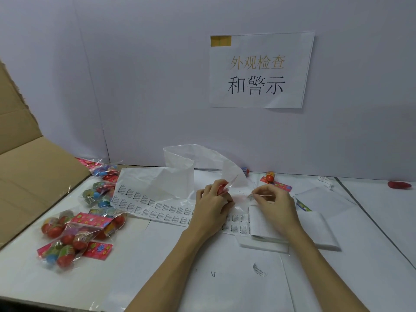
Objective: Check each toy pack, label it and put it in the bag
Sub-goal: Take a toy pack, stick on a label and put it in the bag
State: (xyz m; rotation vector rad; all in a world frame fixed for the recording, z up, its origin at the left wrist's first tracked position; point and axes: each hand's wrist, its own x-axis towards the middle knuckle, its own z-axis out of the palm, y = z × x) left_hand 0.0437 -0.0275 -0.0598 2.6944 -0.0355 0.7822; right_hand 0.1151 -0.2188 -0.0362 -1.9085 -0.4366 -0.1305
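Clear toy pack (226, 188) in left grip (211, 200); right grip (273, 199) pinching, seemingly, a label (251, 196) at its edge.

A paper sign (261, 70) with printed characters is fixed to the white backdrop (146, 75) at 1 o'clock. A cardboard flap (27, 172) is seen at 9 o'clock.

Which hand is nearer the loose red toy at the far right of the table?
Right. The right hand is at centre, pinching a label, well left of the red toy. The left hand, gripping a toy pack, is further left still.
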